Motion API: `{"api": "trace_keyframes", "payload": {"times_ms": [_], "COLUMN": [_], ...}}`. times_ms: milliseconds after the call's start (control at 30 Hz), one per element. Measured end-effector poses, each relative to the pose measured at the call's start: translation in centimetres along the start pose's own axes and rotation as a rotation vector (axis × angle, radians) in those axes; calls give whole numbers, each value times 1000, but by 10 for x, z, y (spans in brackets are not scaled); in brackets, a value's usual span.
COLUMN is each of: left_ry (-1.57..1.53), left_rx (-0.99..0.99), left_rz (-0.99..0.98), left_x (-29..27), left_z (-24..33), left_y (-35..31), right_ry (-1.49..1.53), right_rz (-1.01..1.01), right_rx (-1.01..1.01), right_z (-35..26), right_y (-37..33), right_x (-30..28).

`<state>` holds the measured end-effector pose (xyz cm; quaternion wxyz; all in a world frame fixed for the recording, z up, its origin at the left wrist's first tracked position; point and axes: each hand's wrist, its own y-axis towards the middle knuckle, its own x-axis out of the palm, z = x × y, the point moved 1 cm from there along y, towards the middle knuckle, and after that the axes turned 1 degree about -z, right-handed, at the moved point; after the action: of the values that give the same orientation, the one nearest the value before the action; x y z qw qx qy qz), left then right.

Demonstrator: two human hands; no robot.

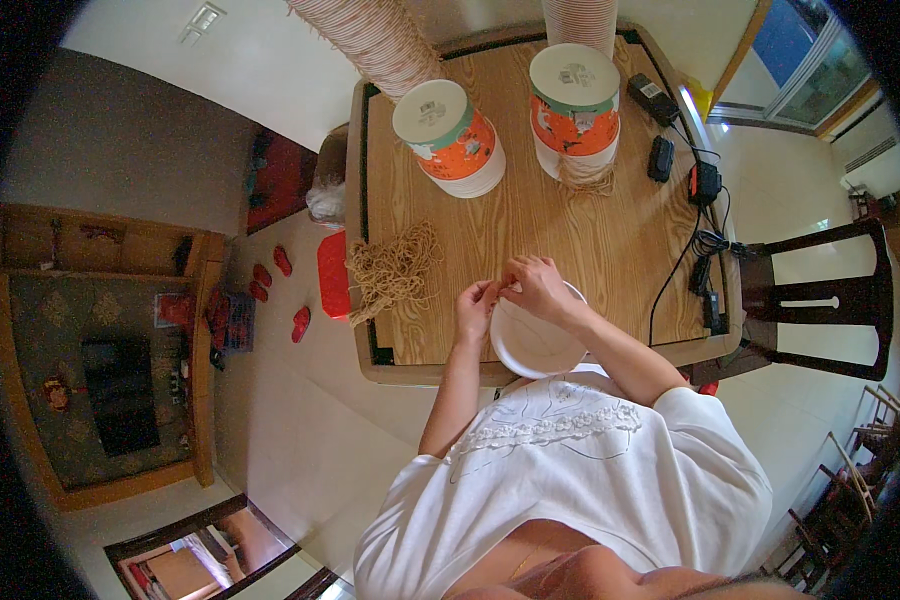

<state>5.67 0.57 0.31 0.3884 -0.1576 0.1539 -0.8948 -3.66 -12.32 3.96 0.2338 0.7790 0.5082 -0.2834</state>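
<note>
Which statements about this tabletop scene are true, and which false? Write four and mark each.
1. A dark wooden chair stands right of the brown wood-grain table. True.
2. The white round container is nearer the person than the two white-topped tubs with orange-and-green bands. True.
3. Those tubs touch each other. False: a gap separates them.
4. The left hand and right hand are far apart. False: they are close together.

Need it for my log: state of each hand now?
Left hand: fingertips pinched closed; anything held cannot be told.
Right hand: curled by the white container; hold unclear.
</note>
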Motion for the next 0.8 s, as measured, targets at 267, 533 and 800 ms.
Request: {"api": "trace_keyframes", "payload": {"times_ms": [267,533,800], "left_ry": [15,-10,-43], "left_rx": [-40,-67,-78], "left_rz": [10,33,60], "left_x": [-2,0,-4], "left_z": [2,3,0], "left_y": [-3,-6,-5], "right_ry": [17,41,66], "right_rz": [25,71,-6], "right_rx": [4,30,3], "right_z": [-4,-4,-12], "right_y": [-1,-2,-3], "right_x": [-3,-3,-12]}}
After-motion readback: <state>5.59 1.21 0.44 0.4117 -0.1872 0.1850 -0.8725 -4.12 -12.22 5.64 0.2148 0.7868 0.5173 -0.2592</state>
